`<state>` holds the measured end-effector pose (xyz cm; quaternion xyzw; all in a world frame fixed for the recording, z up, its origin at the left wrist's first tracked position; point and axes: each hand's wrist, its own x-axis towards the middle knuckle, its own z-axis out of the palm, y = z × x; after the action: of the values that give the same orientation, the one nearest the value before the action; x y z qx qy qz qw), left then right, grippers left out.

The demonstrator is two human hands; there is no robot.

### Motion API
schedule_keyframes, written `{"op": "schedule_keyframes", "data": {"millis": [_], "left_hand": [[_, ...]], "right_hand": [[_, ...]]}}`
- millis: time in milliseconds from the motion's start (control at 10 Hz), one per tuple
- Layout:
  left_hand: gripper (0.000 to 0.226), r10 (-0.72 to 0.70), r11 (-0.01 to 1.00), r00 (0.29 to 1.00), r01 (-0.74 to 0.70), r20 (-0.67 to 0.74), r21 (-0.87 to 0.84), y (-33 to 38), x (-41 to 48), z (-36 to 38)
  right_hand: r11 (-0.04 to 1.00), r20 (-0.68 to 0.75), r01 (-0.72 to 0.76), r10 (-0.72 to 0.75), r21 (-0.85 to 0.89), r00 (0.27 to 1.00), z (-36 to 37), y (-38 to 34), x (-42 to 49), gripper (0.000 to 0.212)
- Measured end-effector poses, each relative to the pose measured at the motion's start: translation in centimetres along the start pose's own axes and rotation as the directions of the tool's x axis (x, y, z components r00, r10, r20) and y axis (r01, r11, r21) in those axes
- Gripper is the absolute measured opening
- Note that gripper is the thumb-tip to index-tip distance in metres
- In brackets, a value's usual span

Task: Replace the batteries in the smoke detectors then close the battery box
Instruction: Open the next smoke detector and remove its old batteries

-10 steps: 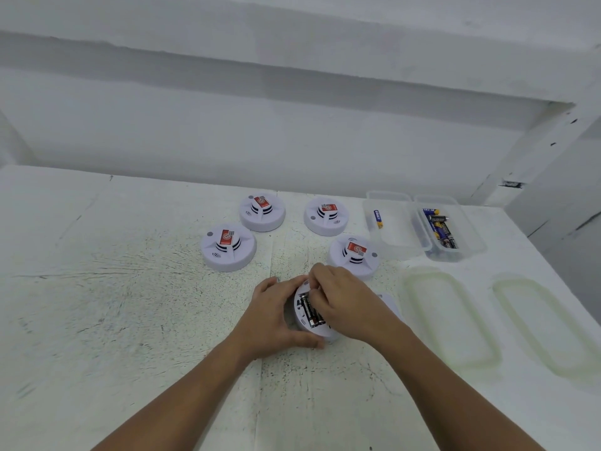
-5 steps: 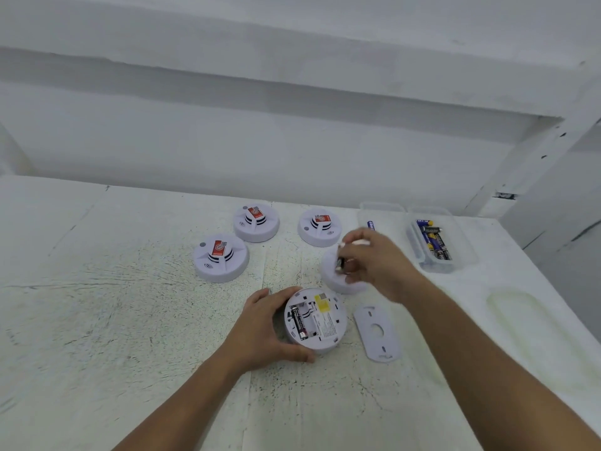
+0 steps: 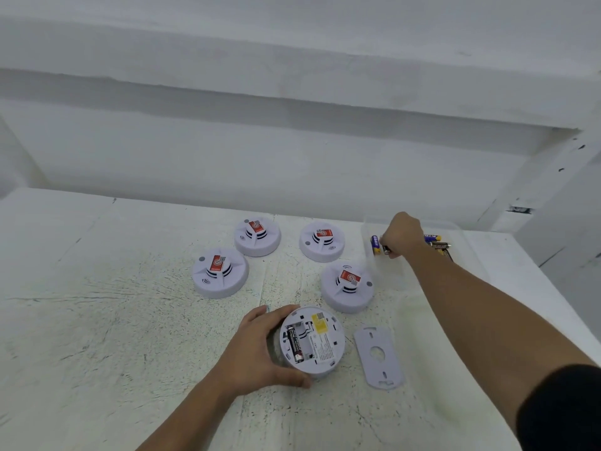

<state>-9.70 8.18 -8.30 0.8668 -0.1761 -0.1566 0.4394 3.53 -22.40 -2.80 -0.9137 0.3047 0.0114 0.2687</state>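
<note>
An upturned white smoke detector [image 3: 320, 340] lies near the front of the table, its battery bay showing one black battery [image 3: 295, 343] and an empty slot beside it. My left hand [image 3: 260, 349] grips the detector's left rim. My right hand [image 3: 399, 236] reaches over the left clear battery box [image 3: 387, 271] and pinches a dark battery [image 3: 386, 249] just above it. A blue battery [image 3: 375, 244] lies in that box. The right clear box [image 3: 461, 242] holds several batteries [image 3: 439, 245].
Several other white smoke detectors, such as one [image 3: 220, 273] at the left and one [image 3: 347, 286] near the boxes, sit face up. A white mounting plate [image 3: 380, 357] lies right of the open detector. A pale box lid [image 3: 416, 307] lies under my right forearm. The wall is close behind.
My right hand lifted a battery out of the open detector and carried it back and right to the left box. My left hand stayed on the detector.
</note>
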Motion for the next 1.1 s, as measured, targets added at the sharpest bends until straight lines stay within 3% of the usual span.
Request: {"op": "schedule_keyframes", "data": {"millis": [100,300,500,700,800,900,1000,1100], "left_hand": [[0.097,-0.001,1.0,1.0,0.001,0.003,0.001,0.2,0.0,0.0],[0.1,-0.001,1.0,1.0,0.001,-0.006,0.003,0.2,0.1,-0.1],[0.099,-0.004,1.0,1.0,0.004,0.006,-0.008,0.1,0.1,-0.1],[0.099,0.013,1.0,1.0,-0.013,0.012,0.002,0.1,0.1,-0.2],[0.101,0.012,1.0,1.0,-0.013,0.013,0.016,0.1,0.1,-0.2],[0.1,0.017,1.0,1.0,-0.018,0.026,0.015,0.1,0.0,-0.2],[0.101,0.022,1.0,0.999,-0.022,0.037,0.02,0.0,0.1,-0.3],[0.106,0.042,0.999,0.999,-0.042,0.033,0.021,-0.2,0.2,-0.2]], "right_hand": [[0.998,-0.01,0.057,-0.057,-0.032,0.998,0.3,-0.2,0.1,0.04],[0.996,0.005,0.018,-0.019,0.085,1.0,0.7,-0.2,1.1,0.031],[0.996,0.011,0.01,-0.011,0.093,1.0,0.1,-0.2,1.0,0.03],[0.988,-0.007,0.025,-0.024,0.155,1.0,-1.2,0.0,0.1,0.008],[0.973,-0.063,0.037,-0.023,0.228,0.998,-2.1,0.8,-0.8,0.016],[0.939,-0.178,0.18,-0.131,0.294,0.975,-2.8,1.1,-3.6,0.015],[0.897,-0.195,0.328,-0.279,0.297,0.94,-2.7,0.9,-7.9,0.011],[0.865,-0.054,0.378,-0.382,0.329,0.922,-1.1,1.4,-12.0,0.008]]}}
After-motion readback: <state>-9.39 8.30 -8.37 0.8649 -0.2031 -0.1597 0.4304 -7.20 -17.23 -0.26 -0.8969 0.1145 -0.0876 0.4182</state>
